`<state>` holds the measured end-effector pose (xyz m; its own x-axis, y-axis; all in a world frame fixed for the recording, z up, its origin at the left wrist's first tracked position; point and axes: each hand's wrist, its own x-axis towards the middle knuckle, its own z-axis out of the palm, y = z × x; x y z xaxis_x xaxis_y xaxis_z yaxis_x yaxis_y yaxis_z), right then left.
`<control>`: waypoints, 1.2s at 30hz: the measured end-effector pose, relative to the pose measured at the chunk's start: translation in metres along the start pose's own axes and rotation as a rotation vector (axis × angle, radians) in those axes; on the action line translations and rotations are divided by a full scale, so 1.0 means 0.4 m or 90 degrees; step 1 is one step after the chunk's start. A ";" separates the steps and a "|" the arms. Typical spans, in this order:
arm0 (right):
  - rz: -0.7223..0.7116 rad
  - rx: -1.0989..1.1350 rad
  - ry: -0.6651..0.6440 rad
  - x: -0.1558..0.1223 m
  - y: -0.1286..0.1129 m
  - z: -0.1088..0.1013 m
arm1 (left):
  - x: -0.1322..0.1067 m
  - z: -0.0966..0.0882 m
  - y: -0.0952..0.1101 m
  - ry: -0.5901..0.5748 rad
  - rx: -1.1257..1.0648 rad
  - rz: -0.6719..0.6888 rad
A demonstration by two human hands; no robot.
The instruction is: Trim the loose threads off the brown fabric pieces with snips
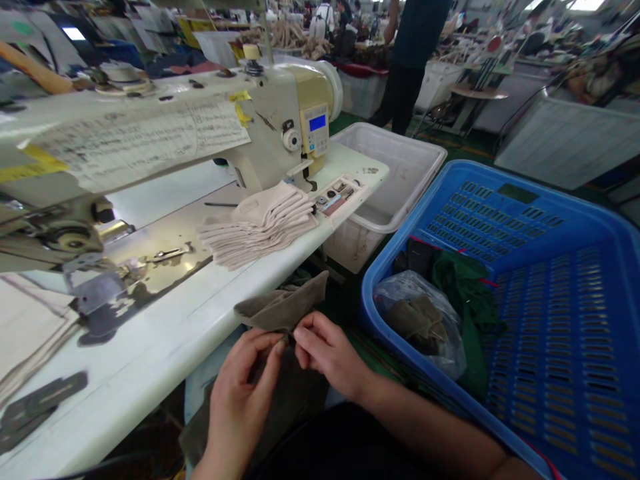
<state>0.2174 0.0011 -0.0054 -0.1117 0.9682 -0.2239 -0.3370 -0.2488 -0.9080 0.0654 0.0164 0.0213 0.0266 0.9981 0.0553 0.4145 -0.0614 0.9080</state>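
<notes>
A piece of olive-brown fabric [287, 300] is held up just off the front edge of the sewing table. My left hand [250, 373] pinches its lower edge between thumb and forefinger. Close beside it, my right hand [325, 347] is closed on the same fabric, fingertips almost touching the left ones. What lies exactly between the fingertips is too small to make out. More of the dark cloth hangs below, over the lap. On the white table [240, 287] behind my hands sits a stack of beige fabric pieces [265, 220].
A sewing machine [270, 127] with handwritten notes spans the table. Beige cloth [30, 327] and a dark flat piece [40, 407] lie at left. To the right stand a blue basket [390, 340] holding a plastic bag [425, 320] and green cloth, and a white bin [425, 160]. A person stands beyond.
</notes>
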 end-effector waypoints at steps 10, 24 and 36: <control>-0.024 -0.038 0.051 0.002 0.005 -0.008 | -0.001 -0.002 -0.024 -0.065 -0.029 -0.044; -0.152 -0.271 0.111 0.012 -0.039 0.002 | -0.016 -0.021 0.005 0.016 -0.288 -0.258; -0.228 -0.321 0.235 0.005 -0.004 -0.027 | -0.010 -0.012 -0.033 0.084 -0.397 -0.315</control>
<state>0.2276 0.0035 -0.0082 0.2783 0.9558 0.0948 0.1893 0.0422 -0.9810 0.0557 0.0130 0.0111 -0.1515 0.9034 -0.4011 -0.2347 0.3613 0.9024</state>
